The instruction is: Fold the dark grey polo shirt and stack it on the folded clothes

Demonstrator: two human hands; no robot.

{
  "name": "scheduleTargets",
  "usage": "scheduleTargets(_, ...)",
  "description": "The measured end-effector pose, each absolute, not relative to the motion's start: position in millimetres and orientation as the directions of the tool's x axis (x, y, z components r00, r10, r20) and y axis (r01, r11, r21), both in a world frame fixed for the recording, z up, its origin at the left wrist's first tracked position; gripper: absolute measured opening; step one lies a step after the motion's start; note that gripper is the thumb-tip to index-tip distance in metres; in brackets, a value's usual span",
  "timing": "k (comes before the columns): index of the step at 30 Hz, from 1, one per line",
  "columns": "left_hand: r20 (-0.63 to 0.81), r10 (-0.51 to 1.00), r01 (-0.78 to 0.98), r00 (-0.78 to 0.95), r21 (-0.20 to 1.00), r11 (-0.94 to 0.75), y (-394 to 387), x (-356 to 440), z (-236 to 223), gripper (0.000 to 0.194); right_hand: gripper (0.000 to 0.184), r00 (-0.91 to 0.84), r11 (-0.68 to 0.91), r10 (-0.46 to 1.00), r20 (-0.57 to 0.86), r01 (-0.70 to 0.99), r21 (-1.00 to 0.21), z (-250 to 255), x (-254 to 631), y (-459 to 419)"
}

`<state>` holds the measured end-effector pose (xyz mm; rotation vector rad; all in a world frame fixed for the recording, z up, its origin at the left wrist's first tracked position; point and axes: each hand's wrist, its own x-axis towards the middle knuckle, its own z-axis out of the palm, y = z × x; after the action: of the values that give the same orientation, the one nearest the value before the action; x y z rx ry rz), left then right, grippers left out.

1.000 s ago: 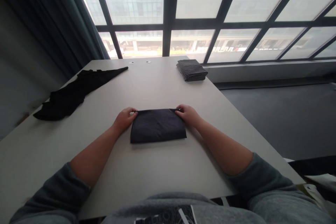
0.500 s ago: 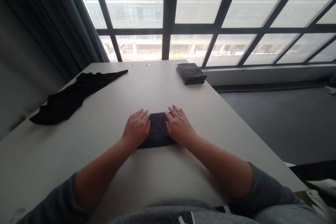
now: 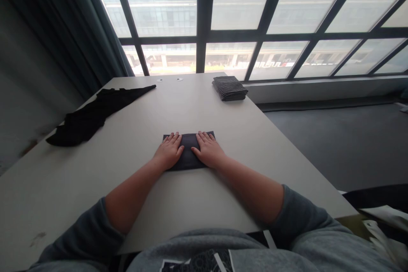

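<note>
A dark, folded piece of cloth (image 3: 187,153) lies flat on the white table (image 3: 134,195) in front of me. My left hand (image 3: 168,149) rests palm down on its left part, fingers stretched away from me. On its right part lies my right hand (image 3: 207,148), also flat with fingers extended and the thumb apart. Between the two thumbs the middle of the cloth shows; its sides are partly hidden under my hands.
Toward the table's far right edge sits a folded stack of striped cloth (image 3: 230,88). A black garment (image 3: 92,118) is spread along the left edge. Large windows (image 3: 236,0) stand behind the table, with a dark curtain (image 3: 63,17) at left.
Both hands have flattened out on the cloth, and the right hand has shifted a little to the left. More of the cloth's far corners shows now.
</note>
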<state>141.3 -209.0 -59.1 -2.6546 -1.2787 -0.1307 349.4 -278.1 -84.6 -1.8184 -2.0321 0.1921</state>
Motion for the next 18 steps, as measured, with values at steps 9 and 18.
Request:
scheduleTargets(9, 0.268, 0.764, 0.799, 0.587, -0.038, -0.6, -190.3, 118.3, -63.6, 0.06, 0.077, 0.038, 0.024, 0.991, 0.13, 0.895, -0.445, -88.4, 372.7, -267.7)
scheduleTargets(18, 0.311, 0.797, 0.826, 0.517, 0.061, -0.56, -165.4, 105.3, -55.5, 0.043, 0.056, 0.037, 0.079, 0.958, 0.284, 0.92, -0.385, -93.8, 388.7, -259.0)
